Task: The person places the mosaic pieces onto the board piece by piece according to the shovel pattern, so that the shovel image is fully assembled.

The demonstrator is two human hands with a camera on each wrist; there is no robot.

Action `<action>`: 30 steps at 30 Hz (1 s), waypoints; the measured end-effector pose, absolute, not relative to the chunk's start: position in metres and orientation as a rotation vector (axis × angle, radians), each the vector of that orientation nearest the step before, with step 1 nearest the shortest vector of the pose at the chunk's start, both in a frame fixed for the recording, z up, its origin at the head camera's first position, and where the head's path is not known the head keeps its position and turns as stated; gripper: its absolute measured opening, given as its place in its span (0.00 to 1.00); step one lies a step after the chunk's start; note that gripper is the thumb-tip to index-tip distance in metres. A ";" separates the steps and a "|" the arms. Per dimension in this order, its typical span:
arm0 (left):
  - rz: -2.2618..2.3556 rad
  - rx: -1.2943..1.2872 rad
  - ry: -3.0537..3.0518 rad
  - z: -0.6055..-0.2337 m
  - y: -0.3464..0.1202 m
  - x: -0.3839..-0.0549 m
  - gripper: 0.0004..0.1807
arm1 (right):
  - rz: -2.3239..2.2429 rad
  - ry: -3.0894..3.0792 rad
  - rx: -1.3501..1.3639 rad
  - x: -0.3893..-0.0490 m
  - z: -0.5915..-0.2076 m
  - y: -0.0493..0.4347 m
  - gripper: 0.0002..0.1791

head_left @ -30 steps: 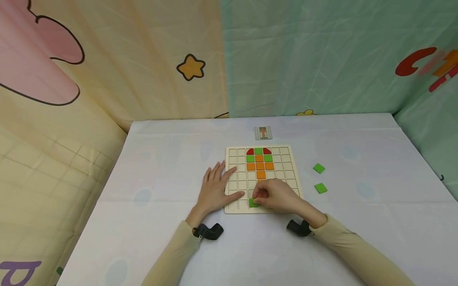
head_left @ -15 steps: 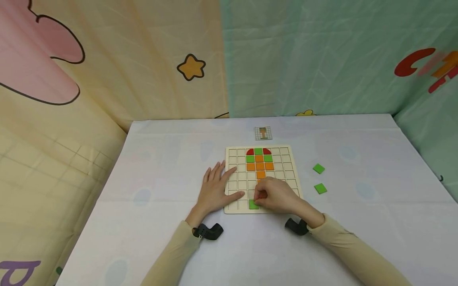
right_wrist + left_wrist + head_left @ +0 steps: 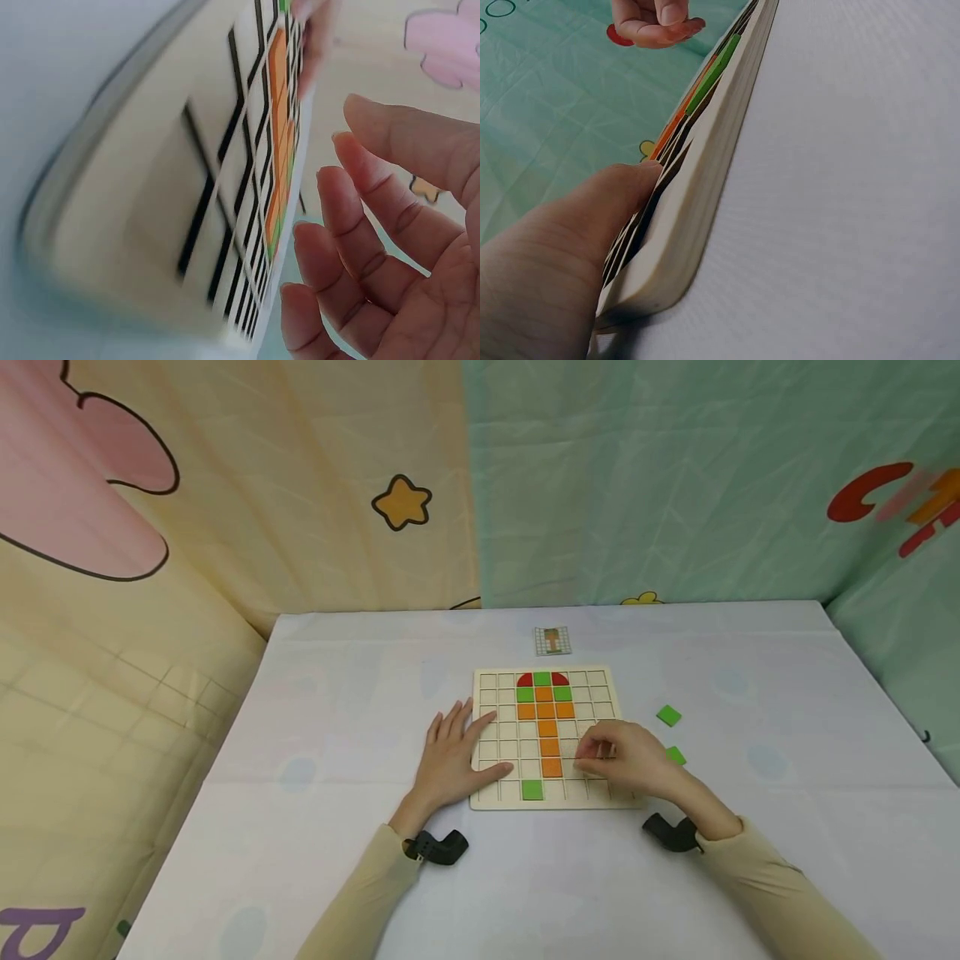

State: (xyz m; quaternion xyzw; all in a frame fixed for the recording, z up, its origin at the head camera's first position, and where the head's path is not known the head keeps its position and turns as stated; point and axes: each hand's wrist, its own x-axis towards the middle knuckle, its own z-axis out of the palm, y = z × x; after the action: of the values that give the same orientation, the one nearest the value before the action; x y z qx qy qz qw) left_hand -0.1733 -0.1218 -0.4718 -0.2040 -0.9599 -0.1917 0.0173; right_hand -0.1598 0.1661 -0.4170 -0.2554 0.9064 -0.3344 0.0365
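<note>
A cream grid board (image 3: 495,681) lies on the table with coloured tiles set in its cells. Red rounded tiles (image 3: 560,679) and green squares top the pattern, above a column of orange squares (image 3: 548,728). One green square tile (image 3: 532,790) sits alone in the bottom row. My left hand (image 3: 448,760) rests spread over the board's left edge, thumb on the cells. Over the board's right part hovers my right hand (image 3: 626,756), its fingers loosely bent and, in the right wrist view, with nothing between thumb and fingertips.
Two loose green tiles lie right of the board, one green tile (image 3: 669,715) farther back and another green tile (image 3: 677,756) partly behind the right hand. A small pattern card (image 3: 552,641) lies beyond the board. Printed curtains (image 3: 660,485) hang behind the table.
My right hand has let go of the green tile in the bottom row and moved right, uncovering the lower orange squares. The left hand has stayed in place.
</note>
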 end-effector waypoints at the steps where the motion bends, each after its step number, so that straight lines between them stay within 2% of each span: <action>1: -0.588 -0.633 -2.985 -0.472 -0.122 -0.173 0.45 | -1.043 2.776 -0.763 -0.160 -0.416 0.173 0.06; 9: -0.587 -0.638 -2.981 -0.473 -0.123 -0.173 0.45 | -1.037 2.811 -0.511 -0.159 -0.413 0.218 0.02; 13: -0.588 -0.643 -2.978 -0.473 -0.122 -0.173 0.45 | -0.998 2.824 -0.417 -0.157 -0.413 0.240 0.05; 21: -0.594 -0.642 -2.976 -0.473 -0.121 -0.173 0.45 | -0.874 2.862 -0.500 -0.154 -0.419 0.266 0.18; 30: -0.591 -0.649 -2.982 -0.473 -0.122 -0.174 0.45 | -0.921 2.842 -0.499 -0.148 -0.425 0.276 0.18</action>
State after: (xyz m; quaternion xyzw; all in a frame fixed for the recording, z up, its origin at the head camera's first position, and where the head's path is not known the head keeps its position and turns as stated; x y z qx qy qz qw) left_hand -0.1739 -0.1215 -0.4729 -0.2086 -0.9592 -0.1901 0.0167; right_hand -0.1477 0.2763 -0.4254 -0.1646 0.9367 -0.3037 0.0564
